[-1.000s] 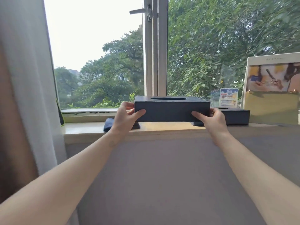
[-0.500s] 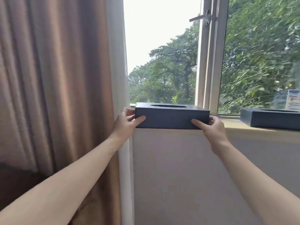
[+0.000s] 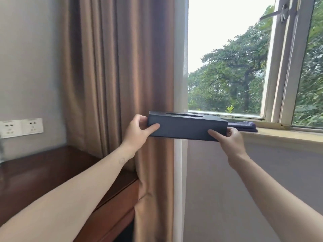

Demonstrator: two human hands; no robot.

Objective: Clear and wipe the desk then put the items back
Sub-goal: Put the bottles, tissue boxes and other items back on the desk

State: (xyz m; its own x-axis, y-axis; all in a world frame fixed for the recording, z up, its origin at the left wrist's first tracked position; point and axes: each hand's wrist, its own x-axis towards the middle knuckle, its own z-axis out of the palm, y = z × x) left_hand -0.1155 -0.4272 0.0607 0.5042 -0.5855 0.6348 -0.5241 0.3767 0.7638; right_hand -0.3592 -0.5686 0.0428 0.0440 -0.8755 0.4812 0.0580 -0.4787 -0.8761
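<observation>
Grey walls meet at a long brown pleated curtain (image 3: 113, 75), the landmark for everything else. Left of the curtain and lower down, a dark reddish wooden desk top (image 3: 43, 172) runs along the wall beneath a pair of white wall sockets (image 3: 21, 127). Right of the curtain, a white-framed window (image 3: 286, 67) looks onto green trees above a pale sill (image 3: 288, 135).

In front of the curtain's right edge you hold a flat dark navy rectangular box with an oval opening on top (image 3: 187, 127), level and in the air, clear of the desk. Your left hand (image 3: 138, 131) grips its left end, thumb on the front face and fingers curled round the end. Your right hand (image 3: 230, 139) clamps the right end likewise. Further right of the curtain, a folded dark blue cloth (image 3: 244, 125) lies on the sill behind the box's right end.
</observation>
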